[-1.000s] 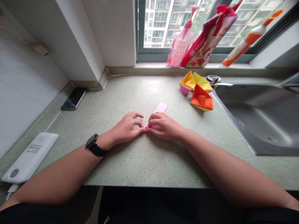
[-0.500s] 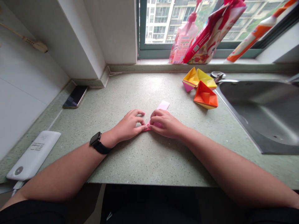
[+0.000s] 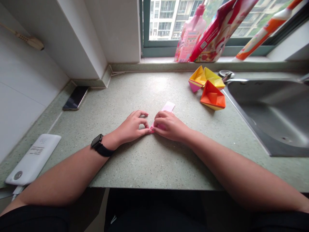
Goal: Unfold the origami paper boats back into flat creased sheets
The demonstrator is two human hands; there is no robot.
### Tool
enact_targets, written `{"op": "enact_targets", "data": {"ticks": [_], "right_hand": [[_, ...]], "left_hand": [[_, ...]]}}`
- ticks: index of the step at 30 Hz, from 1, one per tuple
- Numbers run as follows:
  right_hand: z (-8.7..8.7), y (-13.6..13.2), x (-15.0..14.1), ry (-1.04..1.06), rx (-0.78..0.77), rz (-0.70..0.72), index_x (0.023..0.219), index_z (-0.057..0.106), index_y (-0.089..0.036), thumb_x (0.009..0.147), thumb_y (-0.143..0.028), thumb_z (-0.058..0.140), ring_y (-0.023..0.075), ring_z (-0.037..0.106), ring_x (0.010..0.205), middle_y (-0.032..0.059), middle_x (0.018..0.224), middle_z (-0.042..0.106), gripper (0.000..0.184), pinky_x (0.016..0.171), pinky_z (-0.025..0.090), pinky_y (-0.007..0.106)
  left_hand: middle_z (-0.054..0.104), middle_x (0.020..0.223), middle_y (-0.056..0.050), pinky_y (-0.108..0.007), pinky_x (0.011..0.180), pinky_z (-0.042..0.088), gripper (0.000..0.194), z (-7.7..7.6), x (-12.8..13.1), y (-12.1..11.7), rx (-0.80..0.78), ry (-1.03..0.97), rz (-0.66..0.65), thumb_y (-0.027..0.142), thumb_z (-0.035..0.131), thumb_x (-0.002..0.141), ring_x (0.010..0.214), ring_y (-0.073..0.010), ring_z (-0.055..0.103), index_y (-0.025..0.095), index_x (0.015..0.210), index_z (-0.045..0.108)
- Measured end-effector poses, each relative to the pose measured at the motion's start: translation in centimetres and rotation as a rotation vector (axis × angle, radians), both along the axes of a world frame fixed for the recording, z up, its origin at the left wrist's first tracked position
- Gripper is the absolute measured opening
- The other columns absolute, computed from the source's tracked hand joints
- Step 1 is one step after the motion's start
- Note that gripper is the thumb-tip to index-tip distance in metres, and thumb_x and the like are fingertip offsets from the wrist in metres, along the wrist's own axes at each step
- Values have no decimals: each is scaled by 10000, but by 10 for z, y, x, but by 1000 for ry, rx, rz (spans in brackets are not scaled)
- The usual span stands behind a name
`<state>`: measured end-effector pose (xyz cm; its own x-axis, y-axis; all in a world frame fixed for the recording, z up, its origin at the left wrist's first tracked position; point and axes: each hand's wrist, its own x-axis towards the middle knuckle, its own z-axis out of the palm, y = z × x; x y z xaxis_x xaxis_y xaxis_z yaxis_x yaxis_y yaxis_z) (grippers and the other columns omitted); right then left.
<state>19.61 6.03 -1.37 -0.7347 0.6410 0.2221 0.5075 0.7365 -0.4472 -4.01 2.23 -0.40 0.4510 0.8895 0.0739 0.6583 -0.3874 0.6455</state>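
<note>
A narrow piece of folded pink paper (image 3: 169,106) lies slantwise on the speckled counter, its far end paler than its near tip. My left hand (image 3: 134,126), with a black watch (image 3: 98,141) on the wrist, pinches the near left tip of the paper between thumb and index finger; its other fingers are curved and raised. Over the middle of the paper rests my right hand (image 3: 169,125), fingers bent and pressed onto it, thumb close to the left fingertips. That hand hides most of the paper.
Folded paper boats in yellow (image 3: 213,79) and orange (image 3: 212,96) sit beside a steel sink (image 3: 277,112) on the right. At left lie a phone (image 3: 76,97) and a white power bank (image 3: 33,159) with a cable. A pink pump bottle (image 3: 189,38) stands on the sill.
The view has shifted slightly, so everything sits a little higher in the picture. Both hands keep nearly the same hold on the pink paper.
</note>
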Motion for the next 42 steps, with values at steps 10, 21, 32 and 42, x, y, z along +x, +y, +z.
{"op": "enact_targets", "data": {"ticks": [10,21,32,42], "right_hand": [[0,0,-1,-6,7,1,873,745,-209,985,-341,745,232,600,927,88,984,691,174,886,461,397],[1,0,-2,-8,5,3,850,739,-219,999,-341,722,235,592,929,91,982,685,193,905,467,404],[-2,1,-2,12,18,10,847,739,-214,989,-356,742,235,587,911,89,966,692,201,898,467,411],[-2,2,-2,-8,9,7,862,747,-222,985,-339,744,247,595,935,94,991,701,170,906,467,417]], "left_hand": [[605,1491,-63,-545,1294,367,60,5,-15,9,-56,15,-106,319,785,931,1456,-310,525,267,919,813],[620,1438,-75,-533,1280,379,140,1,-8,7,-18,7,-50,397,820,919,1413,-298,547,260,905,797],[607,1434,-71,-533,1279,379,131,-1,-10,8,-13,-2,-62,390,843,900,1417,-309,542,265,918,807],[602,1460,-66,-548,1288,373,66,3,-12,9,-50,-7,-86,335,790,935,1444,-307,524,274,941,816]]}}
